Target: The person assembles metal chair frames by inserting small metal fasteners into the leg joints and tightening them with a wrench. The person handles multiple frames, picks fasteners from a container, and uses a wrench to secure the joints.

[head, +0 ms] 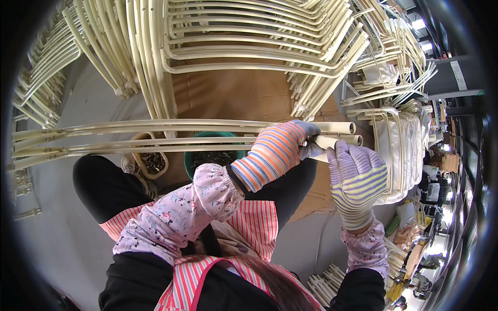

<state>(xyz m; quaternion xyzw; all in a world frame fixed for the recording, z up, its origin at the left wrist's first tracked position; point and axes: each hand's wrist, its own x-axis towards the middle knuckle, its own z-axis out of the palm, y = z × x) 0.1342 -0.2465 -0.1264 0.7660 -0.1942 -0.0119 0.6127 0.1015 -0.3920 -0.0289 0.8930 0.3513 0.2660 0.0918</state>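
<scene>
Several cream-coloured metal tubes (167,125) lie side by side across my lap, their open round ends at the right. My left hand (274,149), in an orange, blue and white striped knit glove, grips one tube near its end. The fingertips of my right hand (356,175), in a purple and yellow striped glove, touch that same tube end (326,142). Whether a small part sits between the fingers is hidden. Beneath the tubes stand a green tub (188,157) with dark small pieces in it and a cream plastic container (165,169) of small parts.
Bent cream tube frames (249,68) are stacked ahead on brown cardboard (233,89), with more tubes leaning at the left (99,50). White fabric-covered frames (400,155) stand close at the right. A bundle of tubes (327,282) lies on the floor by my right arm.
</scene>
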